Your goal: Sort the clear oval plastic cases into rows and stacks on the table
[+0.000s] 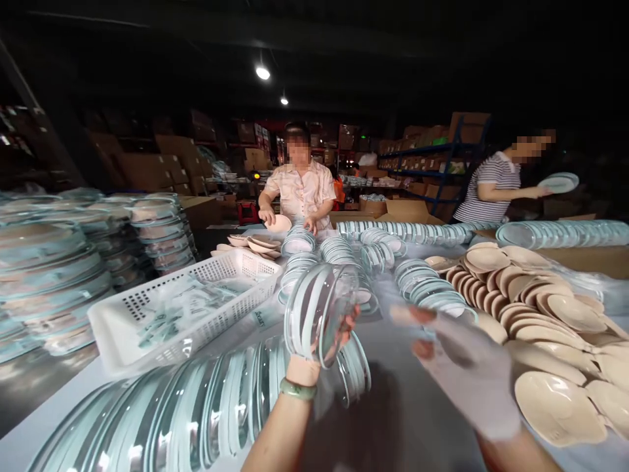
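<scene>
Head-camera footage is filled by a long grey table (393,419) on which everything is laid out. Along its near left edge a long row of clear lids with pale green rims (162,419) is set on edge, leaning one against the next. Beyond it, to the left, tall stacks of lidded dishes (54,275) are seen. On the right side of the table, overlapping beige plates (540,308) are spread in rows, and further rows of green-rimmed lids (417,282) are ranged across the middle. A white perforated basket (191,308) holding small wrapped items is placed left of centre.

At the far end, a person in a pale patterned shirt (302,193) is seen with both hands among beige plates and lids, and a person in a striped top (491,183) is seen holding a green-rimmed plate up at the right.

A small stack of clear lids (319,314) is held upright above the near row by the left hand (314,360), whose fingers are curled around its lower edge. The right hand (466,373), gloved in white and blurred, is held just beside the stack with the fingers spread apart, nothing being gripped.
</scene>
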Tool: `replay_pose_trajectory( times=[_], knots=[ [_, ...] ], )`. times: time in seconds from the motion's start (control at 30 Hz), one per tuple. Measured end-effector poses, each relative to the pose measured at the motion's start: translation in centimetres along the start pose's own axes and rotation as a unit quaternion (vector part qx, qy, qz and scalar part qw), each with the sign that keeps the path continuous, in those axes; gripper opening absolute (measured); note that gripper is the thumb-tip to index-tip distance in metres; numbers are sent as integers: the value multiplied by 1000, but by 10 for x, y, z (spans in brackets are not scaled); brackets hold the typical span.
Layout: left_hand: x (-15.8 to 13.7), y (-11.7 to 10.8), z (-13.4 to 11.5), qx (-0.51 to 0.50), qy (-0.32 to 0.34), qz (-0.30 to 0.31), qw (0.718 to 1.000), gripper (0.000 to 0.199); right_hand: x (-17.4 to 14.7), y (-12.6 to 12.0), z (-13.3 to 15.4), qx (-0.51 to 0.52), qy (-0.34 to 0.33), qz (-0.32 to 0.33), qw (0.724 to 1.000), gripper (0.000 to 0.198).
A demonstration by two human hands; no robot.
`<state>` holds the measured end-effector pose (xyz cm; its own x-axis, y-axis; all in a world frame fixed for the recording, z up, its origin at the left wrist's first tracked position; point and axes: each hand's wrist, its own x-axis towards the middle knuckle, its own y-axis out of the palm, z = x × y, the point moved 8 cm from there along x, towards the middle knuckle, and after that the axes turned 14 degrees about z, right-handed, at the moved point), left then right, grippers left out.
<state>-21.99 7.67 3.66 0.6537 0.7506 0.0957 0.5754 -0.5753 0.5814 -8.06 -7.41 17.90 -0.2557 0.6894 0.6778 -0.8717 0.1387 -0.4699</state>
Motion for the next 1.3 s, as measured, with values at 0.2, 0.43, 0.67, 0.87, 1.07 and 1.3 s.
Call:
replay_pose_trajectory(
  times=[0.2,0.43,0.67,0.87,1.07,1.3],
  knots=[
    [-19,46,22,-37,-164,68,983,81,93,23,-24,-190,32,270,943,41],
    [-54,-27,-70,-165,175,-272,932,22,133,19,-74,-181,131,131,966,32],
    [-162,-27,-136,-20,506,-374,777,22,142,136,-174,-276,234,270,892,34],
    [-147,-14,-143,19,500,-305,810,27,115,171,-180,-317,239,331,856,26],
    [-86,-7,-123,67,347,-212,911,38,19,108,-153,-278,320,305,853,52],
    [-16,-2,-37,107,168,-207,958,66,-66,20,-170,-57,339,13,939,38]
  ],
)
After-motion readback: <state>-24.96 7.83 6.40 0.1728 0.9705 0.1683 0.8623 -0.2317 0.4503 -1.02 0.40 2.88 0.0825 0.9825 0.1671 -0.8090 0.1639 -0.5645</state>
